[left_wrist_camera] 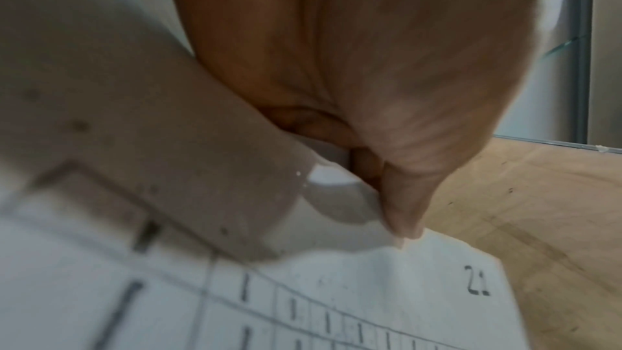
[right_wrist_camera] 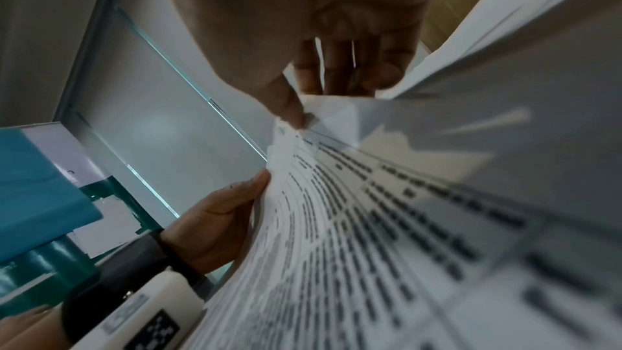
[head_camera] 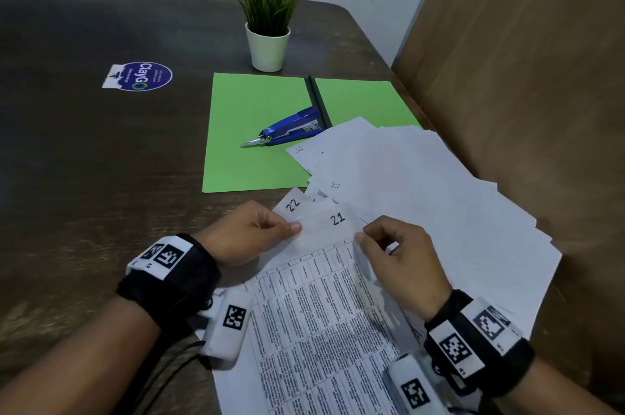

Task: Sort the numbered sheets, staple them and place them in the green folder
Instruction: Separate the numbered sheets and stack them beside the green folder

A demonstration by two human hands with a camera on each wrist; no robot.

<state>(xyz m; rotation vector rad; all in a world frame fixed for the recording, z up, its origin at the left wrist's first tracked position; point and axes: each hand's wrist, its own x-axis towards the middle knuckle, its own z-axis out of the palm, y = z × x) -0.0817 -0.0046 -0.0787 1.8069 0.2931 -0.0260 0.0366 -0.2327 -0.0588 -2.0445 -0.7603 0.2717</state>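
Sheets (head_camera: pixel 399 184) lie fanned across the brown table (head_camera: pixel 84 150) from 6 to 3 o'clock in the head view, their far corners overlapping the near right part of the open green folder (head_camera: pixel 250 130), which sits at centre. A blue stapler (head_camera: pixel 291 127) rests on the folder, just beside its dark spine, and a potted plant (head_camera: pixel 268 22) stands beyond it at 12 o'clock; a round sticker (head_camera: pixel 142 76) is at 10 o'clock. At 6 o'clock the left hand (head_camera: pixel 243 232) pinches the top left edge of the printed sheet marked 21 (head_camera: pixel 324 279), thumb clamped on top, with the corner of the sheet marked 22 (head_camera: pixel 292 205) showing just behind. The right hand (head_camera: pixel 399 259) pinches the same sheet's top right edge, its other fingers curled. In the left wrist view the left hand (left_wrist_camera: pixel 387 89) closes its thumb on the paper edge, with the number 21 at 4 o'clock on the sheet (left_wrist_camera: pixel 387 289). In the right wrist view the right hand (right_wrist_camera: pixel 303 44) nips the sheet's (right_wrist_camera: pixel 370 222) corner between thumb and fingers at centre, while the left hand (right_wrist_camera: pixel 215 222) grips the opposite edge at 8 o'clock.
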